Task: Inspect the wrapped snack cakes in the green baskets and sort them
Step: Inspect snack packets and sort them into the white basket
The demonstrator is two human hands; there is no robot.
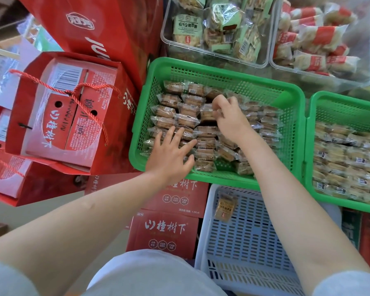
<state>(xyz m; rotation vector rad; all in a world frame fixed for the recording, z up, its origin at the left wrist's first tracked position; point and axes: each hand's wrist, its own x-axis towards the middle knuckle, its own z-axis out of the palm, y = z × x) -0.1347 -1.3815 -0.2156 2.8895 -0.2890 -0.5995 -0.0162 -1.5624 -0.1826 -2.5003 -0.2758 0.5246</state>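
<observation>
Both arms reach down into the left green basket, and we see the left hand spread flat, fingers straight and apart, pressing on the wrapped snack cakes near the basket's near-left corner. The right hand sits toward the basket's middle, fingers curled, pinching one wrapped cake between thumb and fingertips. The cakes stand packed in rows across the basket floor, clear wrappers catching the light.

At the right edge we have a second green basket, also filled with wrapped cakes and cut off by the frame. Below the baskets lies a pale blue slatted basket holding a single brown packet in its far-left corner; the right forearm crosses over part of it. Red gift bags with rope handles crowd the left side, and red cartons sit beneath the left green basket. Beyond it, two clear tubs hold other snacks, green-labelled and red-labelled.

The print on the cake wrappers is too small for us to read.
</observation>
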